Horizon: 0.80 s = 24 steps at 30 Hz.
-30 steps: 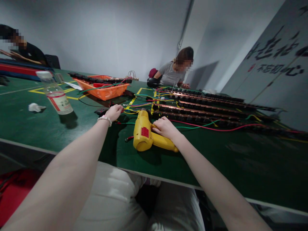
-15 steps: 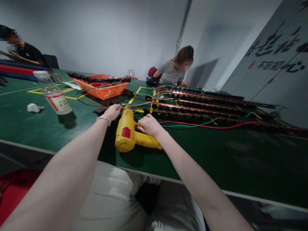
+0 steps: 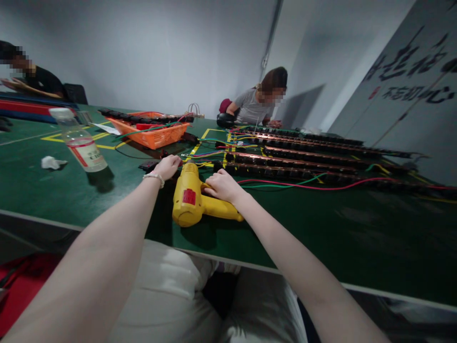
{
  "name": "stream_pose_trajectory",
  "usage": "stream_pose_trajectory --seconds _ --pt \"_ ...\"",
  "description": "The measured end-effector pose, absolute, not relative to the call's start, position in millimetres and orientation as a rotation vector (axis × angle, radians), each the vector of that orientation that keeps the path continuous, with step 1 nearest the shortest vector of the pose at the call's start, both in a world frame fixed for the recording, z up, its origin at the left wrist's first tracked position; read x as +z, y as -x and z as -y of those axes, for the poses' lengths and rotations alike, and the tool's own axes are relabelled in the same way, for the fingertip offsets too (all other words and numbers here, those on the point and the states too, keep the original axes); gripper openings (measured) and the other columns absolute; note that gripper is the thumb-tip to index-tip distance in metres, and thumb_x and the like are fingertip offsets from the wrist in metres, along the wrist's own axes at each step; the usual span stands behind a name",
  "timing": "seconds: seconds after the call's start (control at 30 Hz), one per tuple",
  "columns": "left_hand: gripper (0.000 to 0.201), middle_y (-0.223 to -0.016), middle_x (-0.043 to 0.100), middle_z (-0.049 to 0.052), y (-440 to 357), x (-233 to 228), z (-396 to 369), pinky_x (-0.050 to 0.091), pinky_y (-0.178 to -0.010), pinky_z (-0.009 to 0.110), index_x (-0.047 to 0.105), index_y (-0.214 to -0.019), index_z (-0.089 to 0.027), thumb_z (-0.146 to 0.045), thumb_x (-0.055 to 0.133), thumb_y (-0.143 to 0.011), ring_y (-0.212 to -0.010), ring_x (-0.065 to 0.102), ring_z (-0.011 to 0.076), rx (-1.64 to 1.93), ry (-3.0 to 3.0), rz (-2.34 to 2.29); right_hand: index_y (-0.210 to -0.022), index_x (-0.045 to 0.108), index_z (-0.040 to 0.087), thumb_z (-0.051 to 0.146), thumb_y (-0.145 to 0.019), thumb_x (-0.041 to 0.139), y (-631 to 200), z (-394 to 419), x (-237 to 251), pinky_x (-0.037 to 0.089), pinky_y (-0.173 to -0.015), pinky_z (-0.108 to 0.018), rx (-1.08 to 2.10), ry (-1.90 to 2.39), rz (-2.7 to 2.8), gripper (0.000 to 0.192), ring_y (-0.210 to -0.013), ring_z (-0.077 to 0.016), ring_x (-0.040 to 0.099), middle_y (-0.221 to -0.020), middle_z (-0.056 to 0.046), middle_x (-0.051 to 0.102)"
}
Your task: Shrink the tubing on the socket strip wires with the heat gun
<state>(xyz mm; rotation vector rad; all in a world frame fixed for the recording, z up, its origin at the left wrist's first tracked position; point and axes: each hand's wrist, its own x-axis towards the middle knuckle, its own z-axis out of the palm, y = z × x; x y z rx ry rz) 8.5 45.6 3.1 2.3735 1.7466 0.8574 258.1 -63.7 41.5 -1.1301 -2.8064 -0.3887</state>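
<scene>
A yellow heat gun (image 3: 188, 202) with a red label is in front of me, its nozzle pointing away and its handle to the right. My right hand (image 3: 224, 185) is closed at the handle's far side, fingers curled by the trigger. Left of the nozzle, my left hand (image 3: 168, 166) is closed; what its fingertips pinch is too small to make out. Thin coloured wires (image 3: 205, 154) end just beyond it. A small black piece (image 3: 147, 165) lies left of that hand. Several long black strips with copper-coloured bars (image 3: 285, 159) stretch off to the right.
On the green table (image 3: 321, 233) stand a plastic bottle (image 3: 86, 152), with a crumpled tissue (image 3: 53, 162) beside it, and an orange basket (image 3: 153, 136) bearing black strips. Red and green wires (image 3: 332, 188) run rightward. One person (image 3: 255, 102) sits across; another (image 3: 44, 81) is far left.
The heat gun has shifted slightly right in view. Both my hands hold nearly the same places. At far left, the other person's hands have moved a little.
</scene>
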Motion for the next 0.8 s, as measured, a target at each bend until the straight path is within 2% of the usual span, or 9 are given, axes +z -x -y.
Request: stream_pose_trajectory --seconds 0.23,0.43,0.6,0.73,0.8 --pt "0.039 -0.095 0.065 0.011 -10.9 8.3 -41.2 0.045 -0.085 0.033 0.067 -0.084 -0.017 -0.034 0.033 -0.09 -0.089 0.06 0.0231 0.837 -2.398 -1.735 -0.091 0.069 0.012 0.034 -0.095 0.053 -286.6 63.7 41.7 0.026 -0.083 -0.032 -0.393 1.23 2.802 0.028 -0.086 -0.0203 0.06 -0.091 -0.01 0.072" --pt "0.045 -0.099 0.064 0.01 -11.2 7.6 -37.7 0.045 -0.09 0.033 0.072 -0.093 -0.016 -0.045 0.038 -0.087 -0.096 0.058 0.0239 0.816 -2.371 -1.68 -0.088 0.069 0.013 0.032 -0.094 0.052 -307.2 66.4 40.9 0.027 -0.084 -0.032 -0.413 1.298 2.773 0.026 -0.084 -0.0198 0.059 -0.087 -0.009 0.071" --pt "0.045 -0.101 0.064 0.01 -10.6 5.5 -37.6 0.046 -0.091 0.033 0.075 -0.091 -0.016 -0.048 0.044 -0.085 -0.094 0.059 0.0235 0.847 -2.395 -1.662 -0.086 0.068 0.013 0.031 -0.094 0.052 -316.5 71.6 41.8 0.027 -0.083 -0.032 -0.395 1.299 2.751 0.025 -0.082 -0.0191 0.058 -0.084 -0.008 0.07" --pt "0.043 -0.105 0.067 0.01 -11.6 6.2 -38.4 0.044 -0.094 0.032 0.075 -0.092 -0.015 -0.046 0.046 -0.083 -0.098 0.06 0.0243 0.901 -2.392 -1.621 -0.084 0.068 0.014 0.03 -0.094 0.052 -316.9 73.3 41.6 0.028 -0.082 -0.032 -0.388 1.292 2.738 0.025 -0.081 -0.0188 0.058 -0.083 -0.008 0.069" --pt "0.043 -0.1 0.071 0.008 -12.8 8.2 -38.0 0.044 -0.09 0.031 0.075 -0.089 -0.016 -0.047 0.046 -0.083 -0.096 0.061 0.0242 0.874 -2.322 -1.619 -0.084 0.067 0.014 0.03 -0.094 0.052 -316.3 73.2 41.4 0.028 -0.082 -0.032 -0.39 1.289 2.731 0.024 -0.081 -0.019 0.058 -0.083 -0.008 0.069"
